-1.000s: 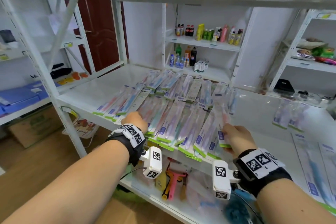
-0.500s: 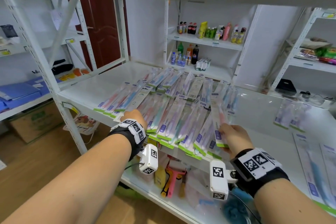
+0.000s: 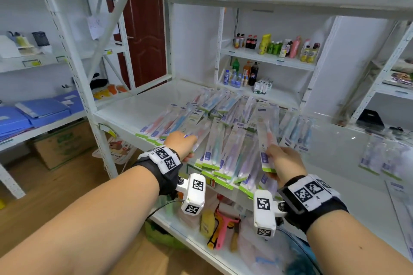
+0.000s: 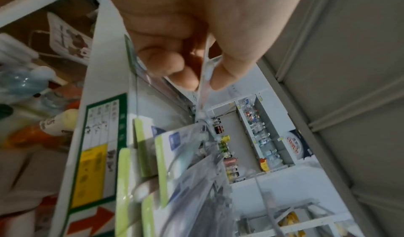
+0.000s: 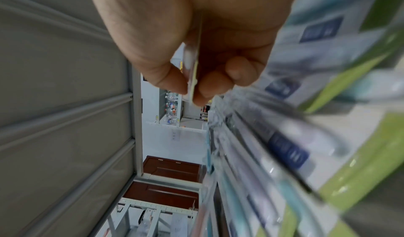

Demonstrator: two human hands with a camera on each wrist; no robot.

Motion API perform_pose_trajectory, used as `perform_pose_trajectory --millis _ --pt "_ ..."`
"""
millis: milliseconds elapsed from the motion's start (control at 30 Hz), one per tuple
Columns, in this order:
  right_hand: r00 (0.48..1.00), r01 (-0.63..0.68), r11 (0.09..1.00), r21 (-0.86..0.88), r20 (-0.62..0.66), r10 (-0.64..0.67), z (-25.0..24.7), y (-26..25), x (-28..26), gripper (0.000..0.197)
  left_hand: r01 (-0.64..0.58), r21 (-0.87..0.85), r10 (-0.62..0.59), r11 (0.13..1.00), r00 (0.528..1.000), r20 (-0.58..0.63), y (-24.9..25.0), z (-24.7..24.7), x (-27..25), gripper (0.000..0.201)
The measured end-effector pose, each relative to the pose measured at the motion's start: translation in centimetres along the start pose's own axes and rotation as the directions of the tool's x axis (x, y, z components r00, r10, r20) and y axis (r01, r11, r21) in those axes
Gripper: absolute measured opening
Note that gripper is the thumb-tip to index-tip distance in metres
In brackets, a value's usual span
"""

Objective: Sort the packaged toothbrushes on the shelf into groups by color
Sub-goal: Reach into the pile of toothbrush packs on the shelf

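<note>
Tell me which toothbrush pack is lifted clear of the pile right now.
The pink-handled pack pinched at its green-edged bottom end by the right hand. It stands tilted up above the pile, while the rest lie flat and overlapping on the shelf.

Toothbrush packs point(image 3: 225, 140) lie fanned across the shelf point(image 3: 138, 109), bottles point(image 3: 243, 73) behind them, tools point(image 3: 221, 227) below.

Both hands gripping toothbrush packs point(image 3: 267, 138), shelf point(image 3: 138, 111)
</note>
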State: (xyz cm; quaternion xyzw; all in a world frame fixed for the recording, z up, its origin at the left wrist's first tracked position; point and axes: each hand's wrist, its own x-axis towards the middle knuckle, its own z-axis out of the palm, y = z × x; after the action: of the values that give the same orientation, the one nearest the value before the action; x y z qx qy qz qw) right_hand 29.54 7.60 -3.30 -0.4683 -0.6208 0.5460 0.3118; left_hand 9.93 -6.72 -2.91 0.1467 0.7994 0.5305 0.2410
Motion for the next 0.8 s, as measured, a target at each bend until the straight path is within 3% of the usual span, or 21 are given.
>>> perform_pose_trajectory --millis 167,267,367,467,567,700,800 --pt "0.998 0.026 0.999 0.041 0.057 -0.028 5.7 -2.5 -0.2 0.018 0.071 -0.31 -0.062 0.948 0.997 0.04 -0.4 -4.1 0.9 0.013" --pt "0.99 0.009 1.0 0.019 0.141 -0.012 10.0 -3.9 -0.2 0.016 0.043 -0.474 -0.055 0.879 0.998 -0.011 -0.7 -7.4 2.5 0.004" --pt "0.973 0.0 1.0 0.028 0.229 -0.007 14.9 -4.9 -0.2 0.013 0.018 -0.542 -0.069 0.84 0.995 -0.075 -1.6 -11.2 4.8 0.012" --pt "0.957 -0.053 0.998 0.034 0.286 0.041 20.4 -5.7 -0.1 0.018 0.033 -0.569 -0.107 0.822 0.989 -0.098 -2.8 -15.3 7.8 0.017" --pt "0.935 -0.134 0.99 0.036 0.335 0.114 25.9 -6.9 0.1 0.023 0.056 -0.505 -0.105 0.862 0.992 -0.071 -4.2 -18.8 10.6 0.013" --pt "0.908 -0.24 0.968 0.079 0.37 0.195 32.9 -8.2 0.1 0.018 0.078 -0.402 -0.082 0.913 0.997 0.008 -5.9 -22.1 13.8 0.012" --pt "0.894 -0.233 0.971 0.049 0.404 0.194 37.1 -8.3 -0.1 0.013 0.1 -0.355 -0.091 0.929 0.995 0.041 -6.7 -24.0 16.0 0.013"
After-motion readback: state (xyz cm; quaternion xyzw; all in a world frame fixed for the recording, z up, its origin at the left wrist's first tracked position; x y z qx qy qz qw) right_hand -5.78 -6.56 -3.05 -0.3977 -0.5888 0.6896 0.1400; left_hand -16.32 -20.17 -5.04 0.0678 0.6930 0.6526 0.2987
